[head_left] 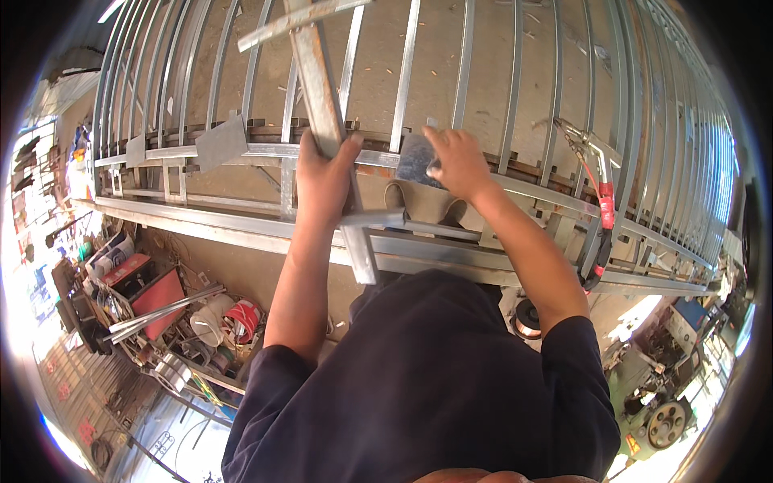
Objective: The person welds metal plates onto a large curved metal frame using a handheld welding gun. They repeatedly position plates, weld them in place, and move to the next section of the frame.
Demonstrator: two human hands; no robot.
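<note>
My left hand (324, 179) is closed around a long, rust-flecked square steel tube (314, 76). The tube slants across the metal frame and carries a short crosspiece (302, 22) at its far end and another crosspiece (374, 217) nearer to me. To the right, my right hand (460, 163) has thumb and fingers on the edge of a small grey metal plate (416, 161), which lies against the rail of the barred steel frame (266, 150). Two similar plates, a larger one (221, 143) and a smaller one (135, 150), rest on that rail farther left.
A welding torch (592, 153) with a red-and-black cable lies over the bars at right. Behind the near beam (241, 228) are a red container (244, 316), metal rods (165, 312) and clutter at left. A wire spool (527, 316) and a green machine with a wheel (667, 423) stand at right.
</note>
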